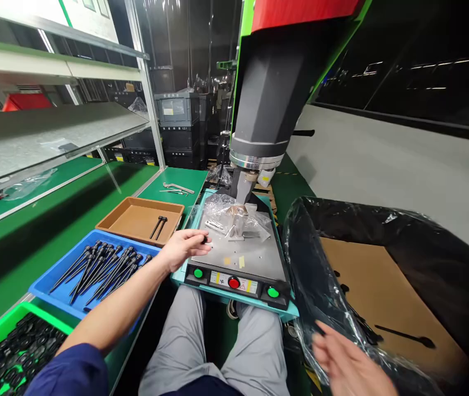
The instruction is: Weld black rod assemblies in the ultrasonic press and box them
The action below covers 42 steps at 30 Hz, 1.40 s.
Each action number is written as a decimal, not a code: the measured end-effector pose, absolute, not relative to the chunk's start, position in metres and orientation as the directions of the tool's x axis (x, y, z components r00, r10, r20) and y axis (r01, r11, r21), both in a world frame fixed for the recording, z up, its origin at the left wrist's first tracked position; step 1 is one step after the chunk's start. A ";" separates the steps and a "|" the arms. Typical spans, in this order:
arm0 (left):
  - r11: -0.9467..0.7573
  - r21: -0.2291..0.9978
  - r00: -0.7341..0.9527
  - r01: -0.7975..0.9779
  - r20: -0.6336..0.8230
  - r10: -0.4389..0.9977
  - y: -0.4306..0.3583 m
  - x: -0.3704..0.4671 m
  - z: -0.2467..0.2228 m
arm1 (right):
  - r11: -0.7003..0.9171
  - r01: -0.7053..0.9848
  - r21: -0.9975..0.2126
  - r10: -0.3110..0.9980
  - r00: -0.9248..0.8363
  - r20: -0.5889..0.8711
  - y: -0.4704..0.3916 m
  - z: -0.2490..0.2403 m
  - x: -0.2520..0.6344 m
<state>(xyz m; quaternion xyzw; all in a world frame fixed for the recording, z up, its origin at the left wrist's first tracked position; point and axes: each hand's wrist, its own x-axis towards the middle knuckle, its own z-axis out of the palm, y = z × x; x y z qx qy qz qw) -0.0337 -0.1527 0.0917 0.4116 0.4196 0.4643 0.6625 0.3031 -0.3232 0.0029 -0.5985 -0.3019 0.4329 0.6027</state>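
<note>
Small black part (205, 240), likely light, stiff, best edge-gripped, sits pinched in the left hand (184, 248); the right hand (348, 357) blurs, half-open, contents unclear.

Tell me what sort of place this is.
Most likely a factory assembly workstation: a bench-mounted press-like machine with red and green push buttons, a blue tray full of black long-stemmed parts, and stacked plastic crates behind.
</note>
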 end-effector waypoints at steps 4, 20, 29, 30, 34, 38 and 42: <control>0.332 0.830 0.231 -0.449 -0.250 0.940 -0.160 0.006 0.081 | -0.055 -0.084 -0.995 0.921 0.381 -0.083 -0.280 0.007 0.237; 0.026 0.889 0.015 -0.457 -0.022 1.000 -0.181 0.045 0.039 | 0.015 -0.316 -0.949 0.930 0.352 -0.103 -0.252 -0.007 0.182; -0.125 0.968 0.043 -0.219 0.138 0.990 -0.174 0.040 0.032 | -0.063 -0.362 -0.930 0.966 0.213 -0.148 -0.251 -0.018 0.188; -0.136 0.973 0.057 -0.189 0.149 0.987 -0.172 0.039 0.030 | -0.089 -0.342 -0.935 0.977 0.154 -0.149 -0.252 -0.021 0.190; -0.163 0.987 0.223 -0.001 0.159 0.962 -0.176 0.043 0.014 | -0.181 -0.360 -0.915 0.983 -0.032 -0.182 -0.253 -0.025 0.195; -0.170 0.972 0.375 0.160 0.099 0.922 -0.196 0.058 -0.002 | -0.246 -0.568 -0.785 0.966 -0.081 -0.244 -0.250 -0.028 0.199; -0.159 0.979 0.495 0.125 0.077 0.865 -0.212 0.072 -0.016 | -0.274 -0.609 -0.745 0.938 0.001 -0.346 -0.245 -0.041 0.204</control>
